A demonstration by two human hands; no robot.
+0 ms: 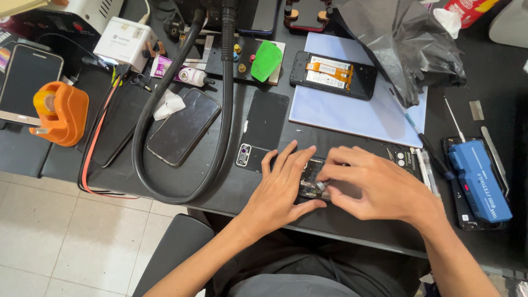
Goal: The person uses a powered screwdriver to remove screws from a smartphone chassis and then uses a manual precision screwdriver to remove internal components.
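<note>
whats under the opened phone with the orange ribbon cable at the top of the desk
The opened black phone with the orange ribbon cable lies flat on a pale blue rectangular mat. The mat rests on the black desk. Whatever is directly beneath the phone is covered.

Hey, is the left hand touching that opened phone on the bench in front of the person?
Touching. The head view shows the left hand lying flat on the opened phone, its fingers spread over the phone's left end, with no gap visible.
</note>
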